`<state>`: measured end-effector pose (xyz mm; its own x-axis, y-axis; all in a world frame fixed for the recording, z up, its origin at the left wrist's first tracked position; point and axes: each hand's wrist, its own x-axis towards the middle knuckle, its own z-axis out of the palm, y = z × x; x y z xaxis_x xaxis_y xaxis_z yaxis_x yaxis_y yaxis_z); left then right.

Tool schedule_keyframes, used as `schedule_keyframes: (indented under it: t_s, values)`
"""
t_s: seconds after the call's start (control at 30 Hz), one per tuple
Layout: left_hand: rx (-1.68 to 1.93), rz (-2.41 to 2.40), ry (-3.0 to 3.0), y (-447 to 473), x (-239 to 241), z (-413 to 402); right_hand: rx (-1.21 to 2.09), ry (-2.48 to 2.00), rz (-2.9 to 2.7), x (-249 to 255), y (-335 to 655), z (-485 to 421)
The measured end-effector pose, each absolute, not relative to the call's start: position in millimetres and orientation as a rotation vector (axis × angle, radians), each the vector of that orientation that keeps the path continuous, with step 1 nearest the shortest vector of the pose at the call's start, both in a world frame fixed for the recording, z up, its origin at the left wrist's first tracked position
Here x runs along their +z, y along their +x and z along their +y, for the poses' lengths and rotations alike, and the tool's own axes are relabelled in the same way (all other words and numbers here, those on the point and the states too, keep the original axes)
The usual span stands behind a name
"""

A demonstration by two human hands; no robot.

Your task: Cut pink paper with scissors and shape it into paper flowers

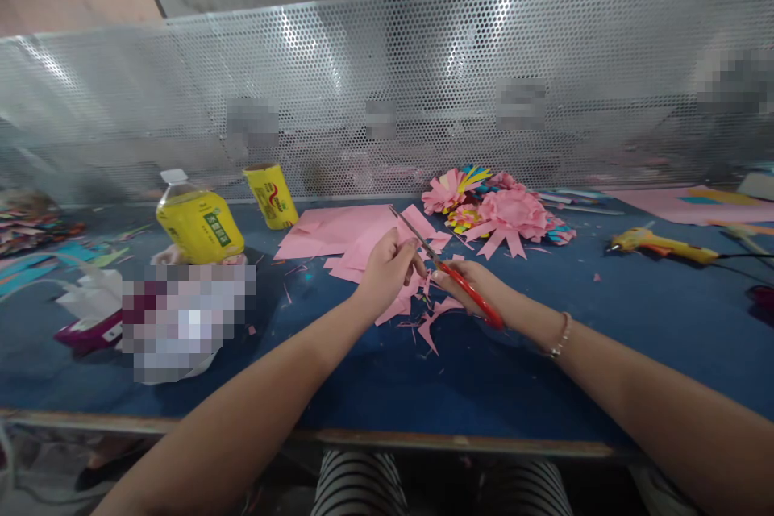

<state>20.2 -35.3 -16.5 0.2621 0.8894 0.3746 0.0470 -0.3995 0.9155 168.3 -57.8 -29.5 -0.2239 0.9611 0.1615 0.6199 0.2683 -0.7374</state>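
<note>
My right hand [472,284] is closed around the red handles of a pair of scissors [468,294], whose blades point up and away to the left. Close beside the blades is my left hand [392,268], its fingers curled together in a pinch; whatever they hold is too small or hidden to make out. Under and beyond both hands lie sheets of pink paper [330,230]. Pink paper scraps [430,330] are scattered on the blue tabletop below the scissors.
Paper flowers [511,214] are heaped behind my right hand. A yellow glue gun [662,246] lies at the right. On the left stand a bottle of yellow liquid [202,222], a yellow can [271,197] and a purple power strip [90,334]. A perforated metal screen [339,97] borders the back.
</note>
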Motion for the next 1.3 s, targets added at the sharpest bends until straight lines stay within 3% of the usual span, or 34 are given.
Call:
schedule_keyframes:
  t_s: [0.37,0.63,0.93,1.3]
  values:
    - [1.237,0.898,1.637,21,-13,-38,0.853,-1.497,-1.843,-26,167,-61]
    - [1.148,0.852,1.722,21,-16,-37,1.045,-1.297,-1.816,-35,172,-58]
    - [1.147,0.888,1.722,22,-14,-37,0.862,-1.325,-1.859,-27,166,-62]
    - [1.155,0.877,1.757,20,-15,-35,0.924,-1.517,-1.788,-18,162,-67]
